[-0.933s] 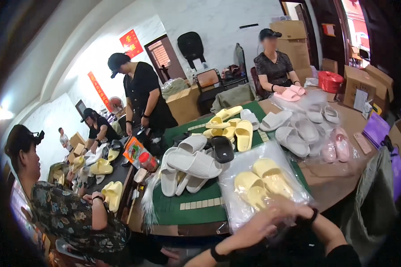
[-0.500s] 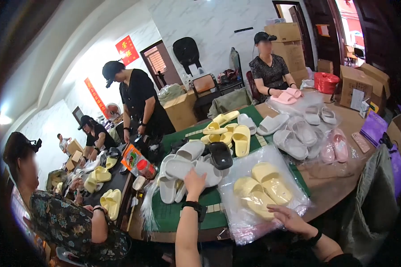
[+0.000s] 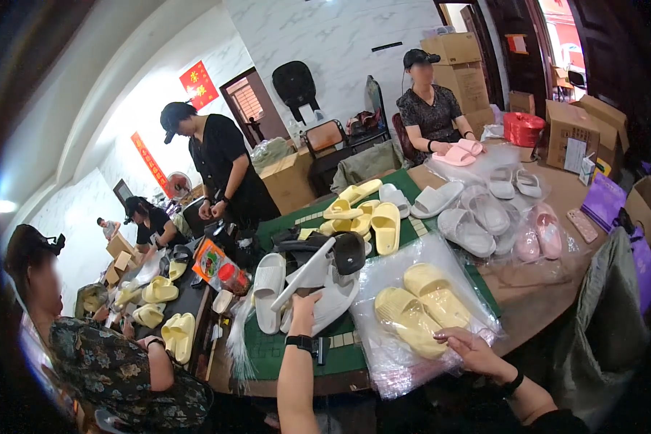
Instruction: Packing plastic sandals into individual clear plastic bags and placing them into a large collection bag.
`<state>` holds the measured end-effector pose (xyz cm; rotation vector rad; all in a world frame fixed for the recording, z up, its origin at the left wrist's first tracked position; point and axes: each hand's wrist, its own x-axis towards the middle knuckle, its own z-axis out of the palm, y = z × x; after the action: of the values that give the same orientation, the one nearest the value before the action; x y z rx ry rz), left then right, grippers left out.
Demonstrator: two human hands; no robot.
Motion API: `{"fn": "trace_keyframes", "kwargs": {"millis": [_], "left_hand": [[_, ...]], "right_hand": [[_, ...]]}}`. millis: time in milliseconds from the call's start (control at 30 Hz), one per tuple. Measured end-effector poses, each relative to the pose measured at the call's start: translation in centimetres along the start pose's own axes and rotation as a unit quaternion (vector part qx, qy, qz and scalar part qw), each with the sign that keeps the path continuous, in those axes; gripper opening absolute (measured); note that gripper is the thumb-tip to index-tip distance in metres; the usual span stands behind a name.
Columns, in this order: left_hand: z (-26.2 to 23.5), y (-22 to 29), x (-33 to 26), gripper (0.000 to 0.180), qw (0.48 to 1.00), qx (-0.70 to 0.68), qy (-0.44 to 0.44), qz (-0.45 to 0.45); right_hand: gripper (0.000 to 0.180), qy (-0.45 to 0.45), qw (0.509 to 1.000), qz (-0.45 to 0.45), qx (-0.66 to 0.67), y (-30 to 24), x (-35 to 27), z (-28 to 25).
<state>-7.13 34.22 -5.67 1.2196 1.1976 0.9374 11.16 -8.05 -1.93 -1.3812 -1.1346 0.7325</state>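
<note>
My left hand [image 3: 307, 311] grips a light grey slide slipper [image 3: 305, 273], lifted and turned on its edge above the other grey slippers. More grey slippers [image 3: 269, 286] lie around it, along with a black slipper [image 3: 350, 252] and dark items behind. To the right, a pair of yellow slippers [image 3: 412, 318] lies in a clear plastic bag on a stack of clear bags [image 3: 369, 354]. My right hand [image 3: 474, 353] has its thumb and fingertips closed on the bag's edge beside the yellow heels.
Loose yellow slippers [image 3: 385, 226] sit farther back on the green mat [image 3: 267, 367]. Bagged grey and pink slippers [image 3: 539, 242] lie at right. Across the table a person handles pink slippers [image 3: 456, 155]. People work at left. A grey sack [image 3: 593, 325] hangs at the right edge.
My left hand has picked up a grey slipper from the pile and tilted it on edge, baring dark items behind. My right hand has closed its fingertips at the bag.
</note>
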Motion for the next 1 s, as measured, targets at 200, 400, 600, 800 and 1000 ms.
{"fn": "trace_keyframes", "kwargs": {"millis": [200, 400, 600, 800, 1000], "left_hand": [[0.4, -2.2, 2.3, 0.064, 0.983, -0.072, -0.170, -0.003], [2.1, 2.4, -3.7, 0.043, 0.926, 0.179, -0.183, 0.277], [2.4, 11.8, -13.0, 0.051, 0.840, -0.391, -0.364, -0.096], [5.9, 16.9, -22.8, 0.056, 0.830, -0.355, -0.429, -0.039], [11.7, 11.9, -20.3, 0.050, 0.799, -0.369, -0.463, -0.104]], "right_hand": [[0.035, 0.004, 1.000, 0.012, 0.017, 0.5, -0.5, -0.1], [0.036, -0.011, 0.998, 0.045, -0.046, 0.2, -1.1, -0.7], [0.039, 0.132, 0.989, -0.027, 0.062, -1.7, 0.4, -0.5], [0.040, 0.304, 0.890, -0.206, 0.270, -7.7, -0.8, -2.9], [0.035, 0.422, 0.801, -0.372, 0.207, -10.7, -5.2, -5.2]]}}
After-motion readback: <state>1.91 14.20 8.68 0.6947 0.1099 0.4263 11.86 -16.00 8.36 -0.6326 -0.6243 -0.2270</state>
